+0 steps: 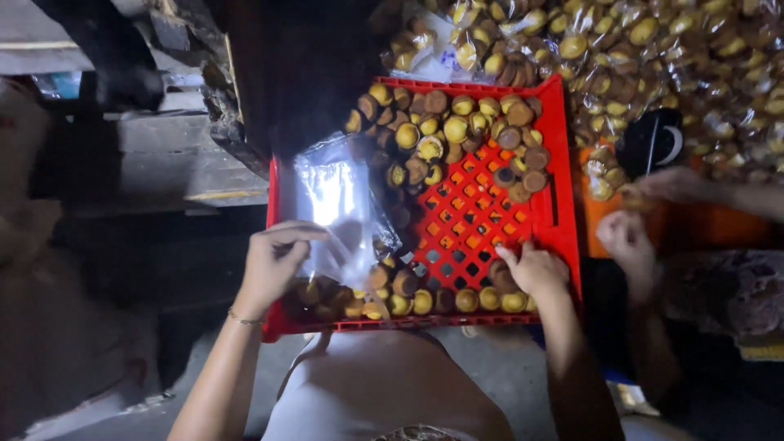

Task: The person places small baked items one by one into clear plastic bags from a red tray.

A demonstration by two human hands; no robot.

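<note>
Seen from above: a red plastic crate [563, 171] with a lattice floor, resting across the lap, its near rim along the bottom and its far rim up against a heap of bagged cakes [670, 57]. Inside, small round cakes [457, 131] massed along the far side and in a row along the near rim, with a patch of bare red lattice between them toward the right wall, open for reaching. Left hand [273, 265] at the crate's left edge, fingers pinched narrowly on the mouth of a clear plastic bag [335, 200], which lies over the left part of the crate and reaches nearly to the left wall; some cakes visible through its lower end. Right hand [535, 269] low in the near right corner, fingers curled down over the row of cakes there, just inside the right wall; closed on a cake or only touching, cannot tell. Little spare room between that hand and the corner. To the right, outside the crate, another person's two hands [629, 237] over an orange surface [604, 216], near a black object [653, 139] at the foot of the heap. To the left of the crate, dark grey boards [163, 155] and shadowed floor, well apart from both hands.
</note>
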